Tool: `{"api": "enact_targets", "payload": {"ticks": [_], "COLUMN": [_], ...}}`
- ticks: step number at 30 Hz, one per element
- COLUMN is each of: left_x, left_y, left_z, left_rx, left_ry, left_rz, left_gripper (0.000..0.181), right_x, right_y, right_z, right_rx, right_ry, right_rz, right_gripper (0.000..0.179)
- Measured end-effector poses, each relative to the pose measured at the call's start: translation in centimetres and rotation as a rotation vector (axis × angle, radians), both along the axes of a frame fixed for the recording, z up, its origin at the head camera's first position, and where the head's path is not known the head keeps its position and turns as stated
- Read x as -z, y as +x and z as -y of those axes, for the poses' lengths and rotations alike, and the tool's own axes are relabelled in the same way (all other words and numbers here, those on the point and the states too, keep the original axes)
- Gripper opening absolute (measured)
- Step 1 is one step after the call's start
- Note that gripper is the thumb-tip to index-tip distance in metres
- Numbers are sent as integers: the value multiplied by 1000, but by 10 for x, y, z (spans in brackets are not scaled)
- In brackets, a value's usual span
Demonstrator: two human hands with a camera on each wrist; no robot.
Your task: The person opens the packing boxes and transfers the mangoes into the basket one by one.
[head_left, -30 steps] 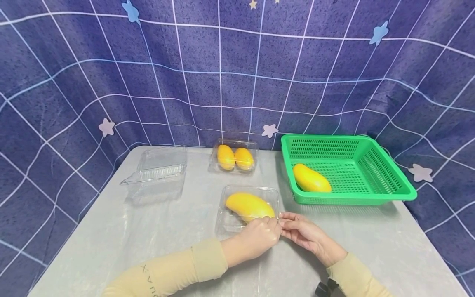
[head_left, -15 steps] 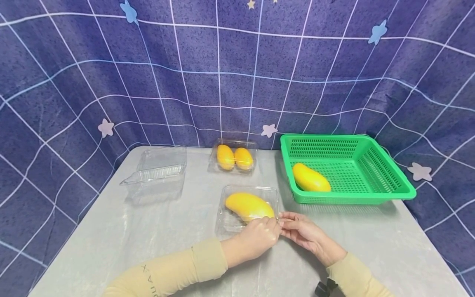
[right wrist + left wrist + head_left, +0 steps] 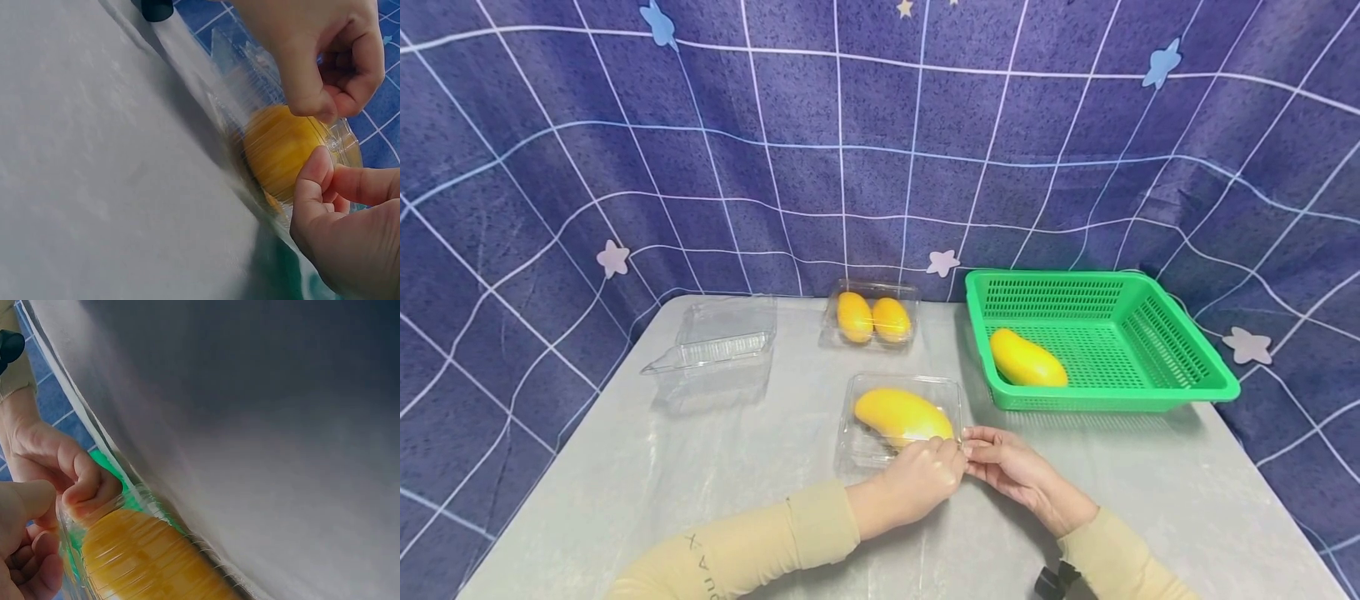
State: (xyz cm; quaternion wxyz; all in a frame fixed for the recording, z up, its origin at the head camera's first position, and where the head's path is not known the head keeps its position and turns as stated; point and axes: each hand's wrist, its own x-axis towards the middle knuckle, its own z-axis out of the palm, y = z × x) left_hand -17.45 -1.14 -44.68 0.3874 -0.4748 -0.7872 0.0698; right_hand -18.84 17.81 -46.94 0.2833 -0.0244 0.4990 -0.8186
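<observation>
A clear plastic clamshell box with a yellow mango inside lies on the table, its lid down over the fruit. My left hand has its fingers curled, thumb and forefinger pinching the box's near right corner. At that same corner, my right hand pinches the rim between thumb and fingers. The right wrist view shows the two hands one above the other along the lid edge, close against the mango. Ridged clear plastic covers the mango in the left wrist view.
A green basket holding another mango stands at the right. Behind the box sits a closed clamshell with two mangoes. An open clamshell lies at the left. A patterned curtain backs the grey table.
</observation>
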Motion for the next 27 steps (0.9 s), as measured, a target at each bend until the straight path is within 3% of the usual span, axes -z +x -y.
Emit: {"api": "enact_targets", "payload": {"ticks": [7, 20, 27], "left_x": [0, -4, -5], "left_y": [-1, -1, -1], "left_z": [3, 11, 12], "left_rx": [9, 51, 75], "left_ry": [-6, -121, -123], "left_rz": [7, -17, -15], "left_gripper": [3, 14, 13], "right_x": [0, 2, 3], "right_y": [-2, 0, 1], "right_z": [0, -12, -13], "right_rx": [-18, -93, -85], "right_ry": [-2, -65, -54], "right_rz": [5, 50, 60], "right_gripper": [20, 22, 23]}}
